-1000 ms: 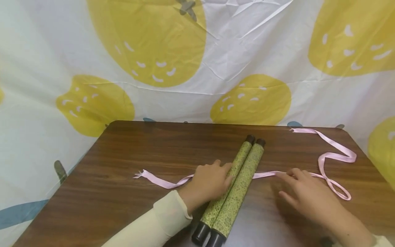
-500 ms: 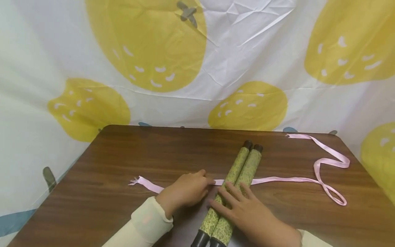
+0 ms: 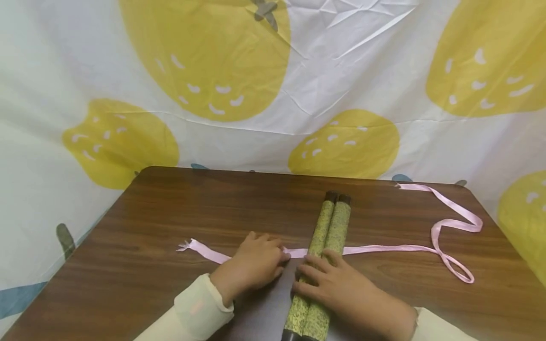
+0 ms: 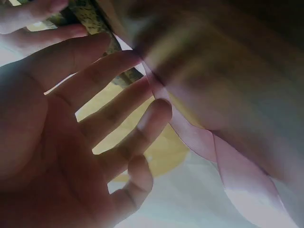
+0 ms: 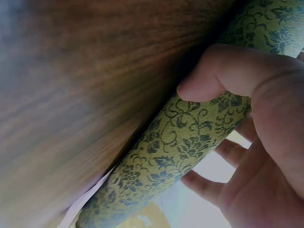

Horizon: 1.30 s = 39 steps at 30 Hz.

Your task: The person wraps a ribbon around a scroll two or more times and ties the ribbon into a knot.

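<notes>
Two slim scrolls in green-gold floral cloth, a left scroll and a right scroll, lie side by side across a pink ribbon. My right hand holds the pair from above around their middle. In the right wrist view its thumb presses along one patterned scroll, and the fingers reach over the far side. Left of the scrolls, my left hand rests over the ribbon. Its fingers are loosely extended in the left wrist view, fingertips right at the ribbon.
The ribbon's frayed left end lies past my left hand. Its long tail loops and zigzags at the right. Brown wood-grain table runs back to a white curtain printed with yellow lemons.
My left hand moved from the scrolls to the ribbon on their left. My right hand came left from the ribbon onto the scrolls, whose far ends swung left.
</notes>
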Available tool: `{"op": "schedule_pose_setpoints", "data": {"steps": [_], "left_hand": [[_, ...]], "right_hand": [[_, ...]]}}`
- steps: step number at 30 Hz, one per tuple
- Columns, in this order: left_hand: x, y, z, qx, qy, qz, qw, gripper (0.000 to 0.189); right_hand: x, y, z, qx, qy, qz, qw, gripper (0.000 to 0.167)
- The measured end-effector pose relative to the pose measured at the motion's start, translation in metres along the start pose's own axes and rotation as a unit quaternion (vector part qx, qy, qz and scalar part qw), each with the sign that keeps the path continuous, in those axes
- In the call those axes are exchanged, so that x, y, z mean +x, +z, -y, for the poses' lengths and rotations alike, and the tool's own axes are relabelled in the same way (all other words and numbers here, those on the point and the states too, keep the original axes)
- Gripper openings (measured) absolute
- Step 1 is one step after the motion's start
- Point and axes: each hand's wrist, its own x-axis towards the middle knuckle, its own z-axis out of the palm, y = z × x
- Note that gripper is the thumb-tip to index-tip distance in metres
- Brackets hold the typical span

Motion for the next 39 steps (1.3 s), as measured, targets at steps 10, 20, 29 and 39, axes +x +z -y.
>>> {"op": "schedule_pose_setpoints", "data": {"steps": [10, 20, 29, 39], "left_hand": [[-0.020, 0.000, 0.021, -0.007, -0.024, -0.024, 0.9994, 0.023], [-0.048, 0.001, 0.054, -0.037, -0.088, -0.031, 0.9949, 0.021], [-0.069, -0.002, 0.089, -0.032, -0.121, -0.018, 0.9920, 0.020], [-0.083, -0.003, 0.124, -0.061, -0.154, -0.008, 0.9862, 0.021]], "right_hand": [[-0.012, -0.010, -0.001, 0.052, 0.010, 0.018, 0.9985, 0.065], [-0.020, -0.004, -0.001, 0.062, 0.010, 0.024, 0.9977, 0.061], [-0.022, 0.001, 0.000, 0.050, 0.014, -0.008, 0.9986, 0.054], [-0.021, 0.005, 0.001, 0.072, 0.025, -0.014, 0.9970, 0.049]]}}
